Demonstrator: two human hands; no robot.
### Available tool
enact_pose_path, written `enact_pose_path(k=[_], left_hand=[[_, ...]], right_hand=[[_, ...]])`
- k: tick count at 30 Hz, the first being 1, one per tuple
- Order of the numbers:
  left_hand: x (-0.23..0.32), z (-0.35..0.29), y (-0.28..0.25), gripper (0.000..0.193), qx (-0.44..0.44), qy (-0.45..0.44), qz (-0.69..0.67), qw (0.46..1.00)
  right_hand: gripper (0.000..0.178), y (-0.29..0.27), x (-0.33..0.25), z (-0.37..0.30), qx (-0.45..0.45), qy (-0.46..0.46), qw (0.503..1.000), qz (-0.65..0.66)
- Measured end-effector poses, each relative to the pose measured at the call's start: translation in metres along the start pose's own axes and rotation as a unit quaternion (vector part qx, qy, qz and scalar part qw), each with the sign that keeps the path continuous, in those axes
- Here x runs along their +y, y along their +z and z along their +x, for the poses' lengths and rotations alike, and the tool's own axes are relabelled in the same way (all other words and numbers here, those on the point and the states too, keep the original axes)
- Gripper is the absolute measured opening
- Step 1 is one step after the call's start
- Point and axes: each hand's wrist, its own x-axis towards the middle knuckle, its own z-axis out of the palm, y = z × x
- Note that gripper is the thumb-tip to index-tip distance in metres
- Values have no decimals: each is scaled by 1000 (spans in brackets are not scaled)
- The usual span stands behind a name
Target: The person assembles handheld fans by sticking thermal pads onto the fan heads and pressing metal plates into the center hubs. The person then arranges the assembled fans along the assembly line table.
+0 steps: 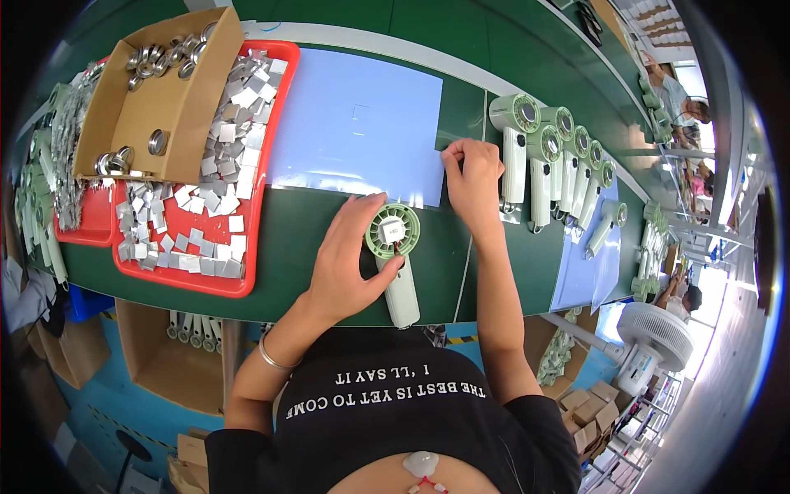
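Note:
My left hand (346, 259) is closed around the round head of a pale green handheld fan (401, 295), with thumb and fingers on opposite sides of its rim. The fan lies at the table's front edge, handle toward me. A white square piece (392, 231) sits in the middle of its open head, and small dark and red wires show beside it. My right hand (475, 177) is off to the right of the fan, over the right edge of a blue sheet (362, 115). Its fingers are curled and pinched together; whatever they hold, if anything, is hidden.
At left, a red tray (271, 148) holds many silver square pieces, with a cardboard box (123, 115) of metal rings on it. Several similar fans (547, 152) stand in a row at right. A white electric fan (656, 337) is beyond the table's right end; people (687, 103) work farther off.

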Motion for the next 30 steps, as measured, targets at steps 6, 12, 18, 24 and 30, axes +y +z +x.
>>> enact_pose_path(k=[6,12,18,24,30], left_hand=[[-2,-1,1,73,2,4,-14,1000],[0,1,1,73,11,11,-3,1000],[-2,-1,2,73,14,8,-7,1000],[-3,-2,1,74,12,3,-8,1000],[-5,-3,1,76,6,1,-1,1000]], right_hand=[[16,8,-3,-15,83,-110,990,13],[18,16,7,-16,95,-56,986,128],[25,-21,-12,-20,-40,92,906,412],[34,-66,-51,-32,-199,104,858,462],[36,-63,-72,-47,-224,95,864,442]])
